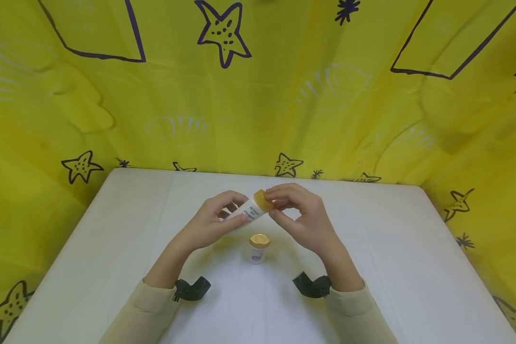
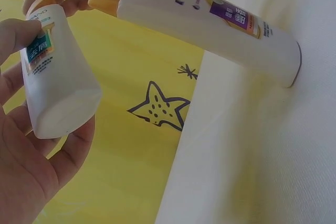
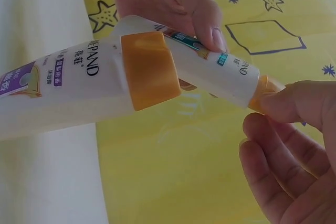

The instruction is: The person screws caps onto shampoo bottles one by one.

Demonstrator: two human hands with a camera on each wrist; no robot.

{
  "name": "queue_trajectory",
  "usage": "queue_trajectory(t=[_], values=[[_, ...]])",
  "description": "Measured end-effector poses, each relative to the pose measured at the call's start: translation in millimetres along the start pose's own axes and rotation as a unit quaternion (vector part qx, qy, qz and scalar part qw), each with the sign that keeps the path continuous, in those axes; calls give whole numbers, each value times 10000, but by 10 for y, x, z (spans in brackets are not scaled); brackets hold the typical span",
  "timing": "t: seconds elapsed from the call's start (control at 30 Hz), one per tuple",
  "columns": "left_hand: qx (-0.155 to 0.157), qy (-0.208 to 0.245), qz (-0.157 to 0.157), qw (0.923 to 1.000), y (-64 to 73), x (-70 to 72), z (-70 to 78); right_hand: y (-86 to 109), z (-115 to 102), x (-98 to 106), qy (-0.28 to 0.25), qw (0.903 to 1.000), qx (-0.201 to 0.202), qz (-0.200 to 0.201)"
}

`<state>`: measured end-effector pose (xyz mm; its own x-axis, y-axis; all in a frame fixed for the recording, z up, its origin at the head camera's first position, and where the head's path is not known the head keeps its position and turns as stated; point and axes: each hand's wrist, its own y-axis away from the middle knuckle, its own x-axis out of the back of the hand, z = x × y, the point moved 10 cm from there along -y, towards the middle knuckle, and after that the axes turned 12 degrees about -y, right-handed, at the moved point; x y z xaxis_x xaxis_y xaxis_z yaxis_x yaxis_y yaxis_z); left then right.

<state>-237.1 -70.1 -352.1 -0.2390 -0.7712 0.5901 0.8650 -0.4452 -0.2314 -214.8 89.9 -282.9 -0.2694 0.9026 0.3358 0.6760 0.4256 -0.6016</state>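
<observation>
Yellow backdrop (image 1: 249, 105), held bottle (image 1: 250, 211) slanting, cap (image 1: 263, 200) toward right hand (image 1: 310, 217)

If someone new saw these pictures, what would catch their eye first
A newcomer's eye would likely fall first on the bright yellow, star-patterned cloth behind the white table. Next, at the centre, the left hand holds a tilted white bottle while the right hand pinches its golden cap. A second bottle stands upright on the table, nearer the person.

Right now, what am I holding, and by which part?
The teal-labelled bottle: your left grip holds it by the body, while your right grip pinches its orange cap.
</observation>
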Motion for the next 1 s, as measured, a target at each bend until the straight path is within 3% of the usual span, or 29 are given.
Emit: queue_trajectory(t=[1.0], values=[[-220, -27, -61, 9997, -10, -56, 35, 6, 17, -8, -103, 9999, -55, 78]])
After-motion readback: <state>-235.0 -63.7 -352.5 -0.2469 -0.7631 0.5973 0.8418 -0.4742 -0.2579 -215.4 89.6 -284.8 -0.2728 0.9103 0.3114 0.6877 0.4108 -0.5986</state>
